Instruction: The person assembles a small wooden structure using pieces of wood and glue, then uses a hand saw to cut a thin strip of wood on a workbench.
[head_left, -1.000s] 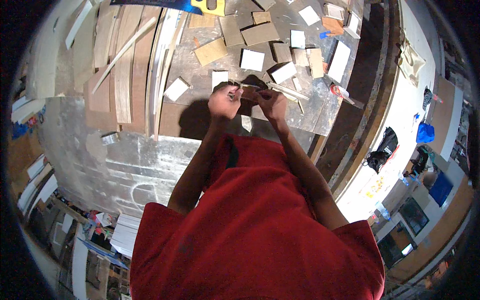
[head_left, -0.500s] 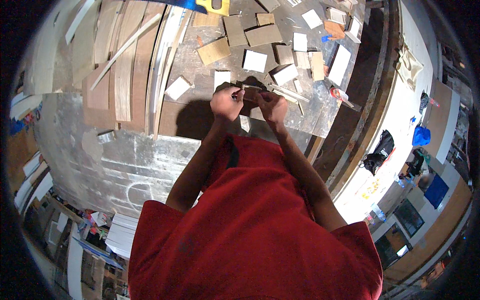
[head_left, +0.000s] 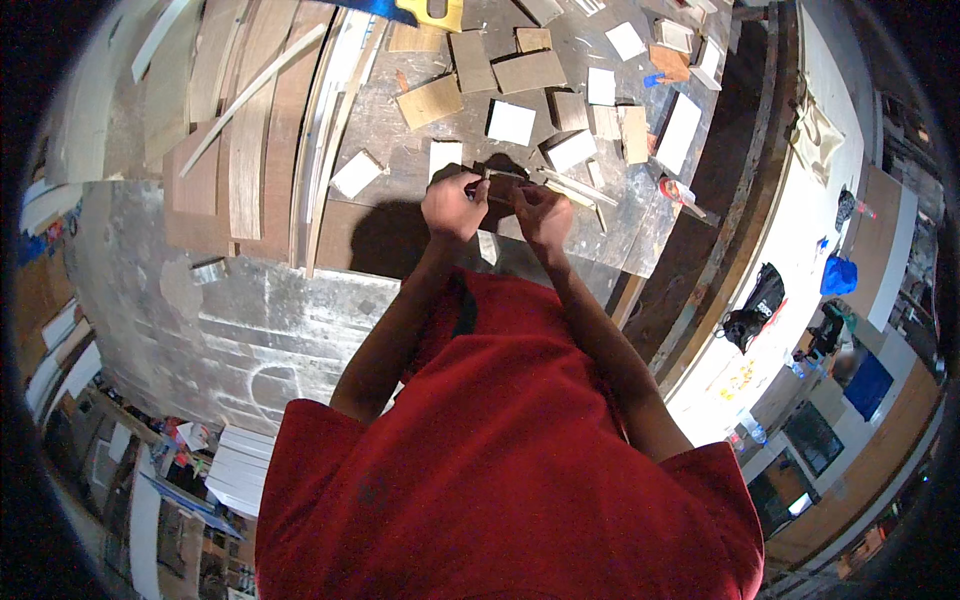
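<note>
My left hand (head_left: 455, 208) and my right hand (head_left: 543, 214) are close together over the near edge of the wooden worktable (head_left: 400, 250). Both are closed, thumbs and fingers pinched. Between the fingertips is a small, dark brownish piece (head_left: 503, 188) with a pale edge, in shadow; its kind is hard to tell, and the fingers hide its ends. A white-faced block (head_left: 445, 155) lies just beyond my left hand. Thin wooden strips (head_left: 578, 187) lie beside my right hand.
Several small wood blocks (head_left: 530, 72) are scattered at the far side. A saw with a yellow handle (head_left: 440, 14) lies at the back. Long boards (head_left: 250, 150) cover the left. On the right, past a dark gap, a white surface (head_left: 800, 210) bears a black bag (head_left: 766, 292).
Almost nothing differs. Both hands keep the same pinch in nearly the same place; the view has shifted very slightly.
</note>
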